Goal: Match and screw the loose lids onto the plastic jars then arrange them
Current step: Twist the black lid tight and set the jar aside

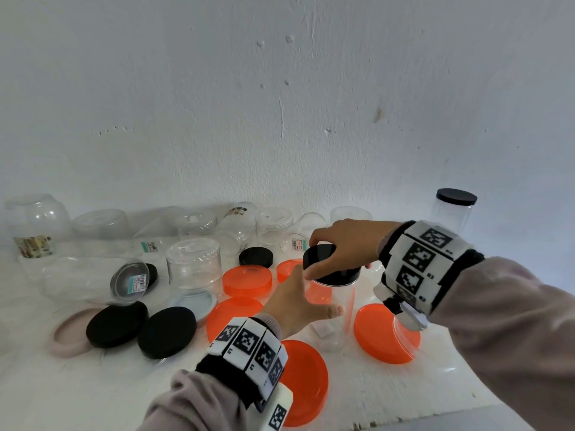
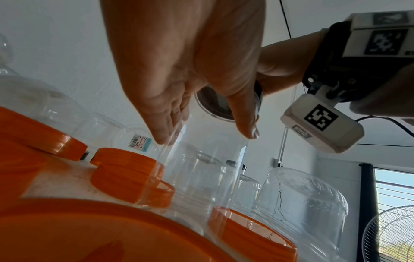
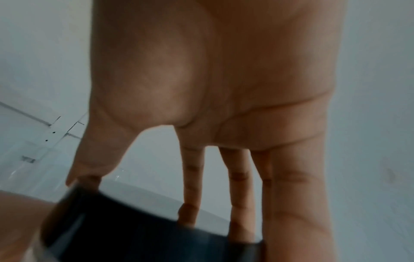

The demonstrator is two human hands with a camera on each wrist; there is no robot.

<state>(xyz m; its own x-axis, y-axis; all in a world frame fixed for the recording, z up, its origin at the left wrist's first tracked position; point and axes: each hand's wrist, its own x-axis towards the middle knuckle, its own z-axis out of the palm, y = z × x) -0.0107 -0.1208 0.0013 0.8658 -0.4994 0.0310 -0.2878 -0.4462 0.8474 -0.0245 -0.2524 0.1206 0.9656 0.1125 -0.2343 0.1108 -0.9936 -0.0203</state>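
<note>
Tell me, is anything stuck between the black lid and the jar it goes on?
Nothing visible. The right hand holds the round black plastic lid tilted on the mouth of the tall clear plastic jar, one edge raised. The left hand steadies the jar's side. Only its own fingers are near the rim.

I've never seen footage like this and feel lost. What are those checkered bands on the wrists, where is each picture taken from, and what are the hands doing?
No machine here: a person wears marker bands and small cameras. One picture comes from the head, one from each wrist. The right hand grips a black lid from above on a tall clear jar, which the left hand steadies with straight fingers. Around it on the white table lie orange lids, more black lids and empty clear jars. One capped jar stands at the back right.
</note>
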